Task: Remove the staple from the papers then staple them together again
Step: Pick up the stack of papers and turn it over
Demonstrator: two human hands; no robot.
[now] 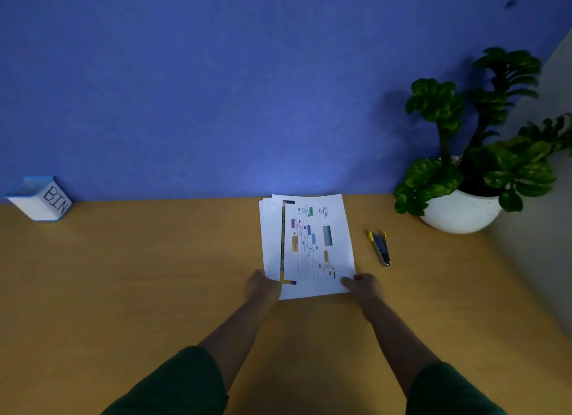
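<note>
So the papers [306, 244] sit flat on the desk [139, 275], a small stack with a colourful chart on top and the sheets underneath fanned out a bit at the far left corner. Both hands are on the near edge. The left hand [262, 287] grips the corner at about 7 o'clock of the stack, fingers curled over the edge. The right hand [362, 286] pinches the corner at 5 o'clock, thumb lying on top of the sheet. Can't make out any staple at this resolution, tbh.

The stapler [380, 248], blue with yellow bits, lies at 3 o'clock from the papers, near them but not touching, nobody holding it. Further out at 2 o'clock there's a plant [470, 142] in a white bowl-ish pot. Way over at 9 o'clock, against the blue wall [216, 89], a white box [38, 202] marked BIN stands tilted.
</note>
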